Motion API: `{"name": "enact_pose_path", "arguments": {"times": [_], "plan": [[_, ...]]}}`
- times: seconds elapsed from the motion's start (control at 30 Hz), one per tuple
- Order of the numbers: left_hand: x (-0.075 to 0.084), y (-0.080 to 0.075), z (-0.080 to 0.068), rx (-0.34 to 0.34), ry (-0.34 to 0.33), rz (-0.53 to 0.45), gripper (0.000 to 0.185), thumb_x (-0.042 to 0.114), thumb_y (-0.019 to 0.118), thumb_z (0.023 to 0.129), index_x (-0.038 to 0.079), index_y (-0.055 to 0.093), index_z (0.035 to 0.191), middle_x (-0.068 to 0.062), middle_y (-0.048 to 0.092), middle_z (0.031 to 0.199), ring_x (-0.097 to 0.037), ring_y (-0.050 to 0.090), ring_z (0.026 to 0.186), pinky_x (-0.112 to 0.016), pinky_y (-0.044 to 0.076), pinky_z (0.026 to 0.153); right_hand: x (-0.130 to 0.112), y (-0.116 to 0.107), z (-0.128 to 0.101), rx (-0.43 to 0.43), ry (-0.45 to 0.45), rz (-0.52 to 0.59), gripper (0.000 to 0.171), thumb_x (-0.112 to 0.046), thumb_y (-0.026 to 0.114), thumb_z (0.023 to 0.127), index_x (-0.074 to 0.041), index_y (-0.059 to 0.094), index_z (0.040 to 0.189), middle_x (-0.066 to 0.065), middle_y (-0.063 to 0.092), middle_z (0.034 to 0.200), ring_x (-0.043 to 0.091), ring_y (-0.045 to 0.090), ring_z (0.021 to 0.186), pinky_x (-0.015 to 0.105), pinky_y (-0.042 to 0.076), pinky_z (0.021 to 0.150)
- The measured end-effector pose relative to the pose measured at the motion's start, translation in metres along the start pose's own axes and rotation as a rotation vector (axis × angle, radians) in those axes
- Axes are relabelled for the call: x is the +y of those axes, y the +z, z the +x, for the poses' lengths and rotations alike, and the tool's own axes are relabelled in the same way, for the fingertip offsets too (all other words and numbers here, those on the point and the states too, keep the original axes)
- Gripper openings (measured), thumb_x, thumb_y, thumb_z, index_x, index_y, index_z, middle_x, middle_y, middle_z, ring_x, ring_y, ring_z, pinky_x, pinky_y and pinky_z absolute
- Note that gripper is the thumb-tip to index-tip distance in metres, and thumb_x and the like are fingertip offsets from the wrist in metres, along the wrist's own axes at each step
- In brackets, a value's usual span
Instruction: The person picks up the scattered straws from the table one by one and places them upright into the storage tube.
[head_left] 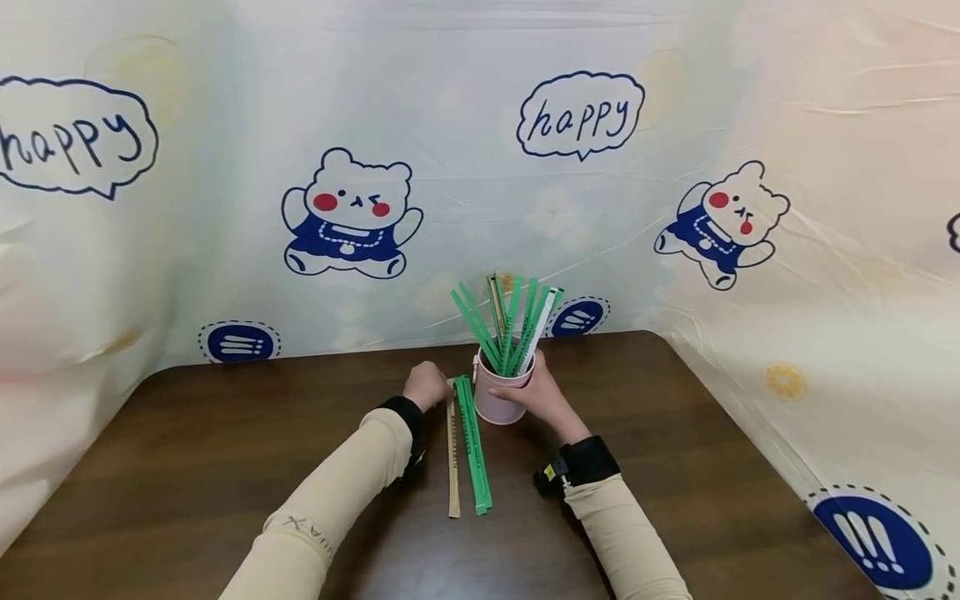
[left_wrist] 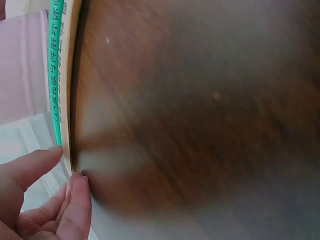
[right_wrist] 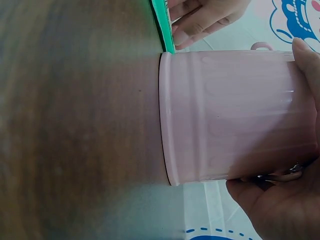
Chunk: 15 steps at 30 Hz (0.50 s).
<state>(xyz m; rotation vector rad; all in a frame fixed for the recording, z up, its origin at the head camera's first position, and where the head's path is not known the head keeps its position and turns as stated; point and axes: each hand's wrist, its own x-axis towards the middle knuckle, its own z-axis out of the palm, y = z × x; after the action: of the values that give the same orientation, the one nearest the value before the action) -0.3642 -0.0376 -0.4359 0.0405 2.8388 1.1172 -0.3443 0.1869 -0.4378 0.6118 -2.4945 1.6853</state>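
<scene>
The person's right hand (head_left: 536, 392) is wrapped round the side of the pink ribbed metal cup (head_left: 501, 398) standing on the dark wooden table (head_left: 225, 450), holding it steady; it's stuffed with more strips. Just left of the cup lie a long flat green plastic strip (head_left: 473, 442) and a thin tan wooden strip (head_left: 453, 458), side by side and touching. The left hand (head_left: 425, 385) sits at their far ends, fingertips (left_wrist: 75, 187) pinching the tan one's tip (green one maybe too, can't tell). Both look light, thin and a bit bendy, probably slippery flat on the table, so grabbing the end seems smart
</scene>
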Motion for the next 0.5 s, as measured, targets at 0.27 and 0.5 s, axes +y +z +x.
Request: {"name": "enact_pose_path", "arguments": {"times": [0.27,0.5], "plan": [[0.0042,0.0019,-0.0017,0.030,-0.063,0.005,0.038,0.003,0.067,0.089,0.009,0.051,0.055,-0.001,0.047,0.049,-0.016,0.046,0.047,-0.026,0.037,0.047,0.0012,0.0006,0.0014,0.007,-0.009,0.020,0.098,-0.006,0.084,0.081,-0.007,0.021,0.157,0.023,0.041,0.153,0.040,0.050,0.135,0.062,0.041,0.117],[0.0029,0.0005,-0.0016,0.033,-0.078,-0.013,0.021,0.004,0.069,0.090,-0.002,0.065,0.070,-0.003,0.048,0.055,-0.018,0.048,0.053,-0.027,0.039,0.051,0.0016,0.0013,0.0021,0.005,0.016,0.015,0.100,-0.008,0.084,0.082,-0.008,0.018,0.158,0.022,0.037,0.155,0.039,0.048,0.137,0.063,0.039,0.118]]}}
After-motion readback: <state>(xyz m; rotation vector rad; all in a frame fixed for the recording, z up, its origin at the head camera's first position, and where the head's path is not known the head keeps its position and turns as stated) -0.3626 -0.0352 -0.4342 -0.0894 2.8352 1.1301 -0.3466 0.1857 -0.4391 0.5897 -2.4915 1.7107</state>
